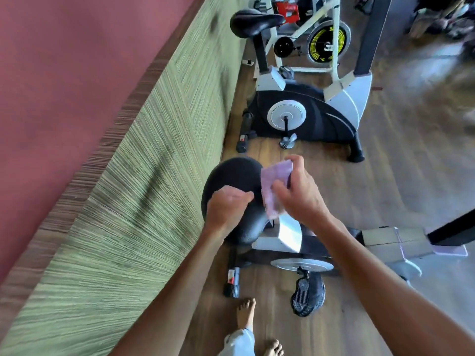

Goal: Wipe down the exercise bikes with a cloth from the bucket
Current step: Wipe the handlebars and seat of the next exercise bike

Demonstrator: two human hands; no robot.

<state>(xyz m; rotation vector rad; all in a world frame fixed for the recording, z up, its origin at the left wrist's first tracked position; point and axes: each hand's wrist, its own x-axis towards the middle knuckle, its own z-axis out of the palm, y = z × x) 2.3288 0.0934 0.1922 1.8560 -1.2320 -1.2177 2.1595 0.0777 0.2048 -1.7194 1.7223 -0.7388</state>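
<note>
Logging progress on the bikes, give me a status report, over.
Right hand grips pink cloth on the near saddle. Left hand rests on that saddle. Two bikes beyond. Bucket not in view.

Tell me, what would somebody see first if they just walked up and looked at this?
First, the two hands in the middle: the right hand grips a pink cloth against the black seat of the nearest bike, and the left hand rests on that seat. Behind it, by the green wall, stands another bike, black and white. Bare feet show at the bottom on the wooden floor.
</note>
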